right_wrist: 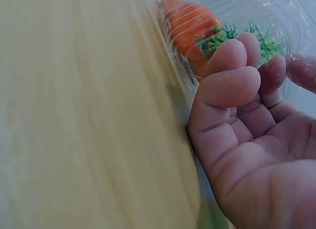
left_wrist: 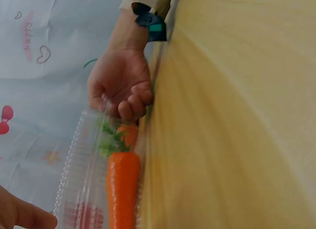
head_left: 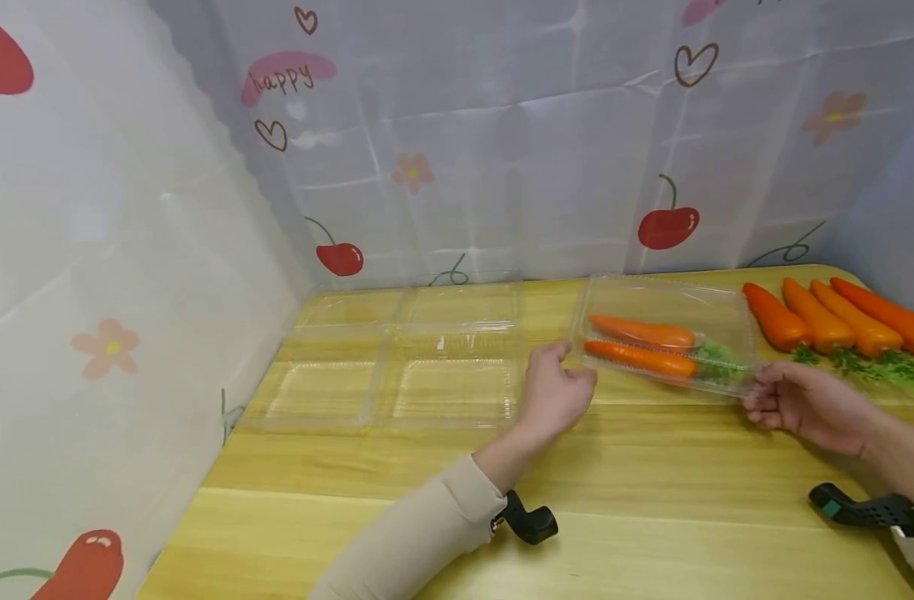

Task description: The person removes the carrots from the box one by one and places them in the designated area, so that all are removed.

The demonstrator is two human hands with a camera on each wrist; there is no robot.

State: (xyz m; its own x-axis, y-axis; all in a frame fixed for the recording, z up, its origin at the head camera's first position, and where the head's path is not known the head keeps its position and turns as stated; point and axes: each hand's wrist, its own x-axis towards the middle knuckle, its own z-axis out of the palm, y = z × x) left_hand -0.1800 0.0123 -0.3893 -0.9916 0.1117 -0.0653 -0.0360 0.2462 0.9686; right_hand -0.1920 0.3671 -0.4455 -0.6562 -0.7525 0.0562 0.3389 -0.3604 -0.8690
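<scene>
A clear plastic clamshell box (head_left: 666,292) with two orange carrots (head_left: 644,332) inside is at the right of the table, and their green tops show through it. My right hand (head_left: 809,408) pinches its near right corner, fingers curled with the palm up. At the near left corner, my left hand (head_left: 550,396) has its curled fingers and thumb about the edge. In the left wrist view, a carrot (left_wrist: 123,184) lies lengthwise in the box, and one left fingertip meets the ridged rim. The right wrist view shows the right hand (right_wrist: 242,120) at the box's end.
Several loose carrots (head_left: 824,321) with green tops lie side by side at the table's right back. Several clear plastic containers (head_left: 449,383) stand on the left of the wooden table (head_left: 636,517). A printed sheet (head_left: 501,167) hangs behind and beside the table.
</scene>
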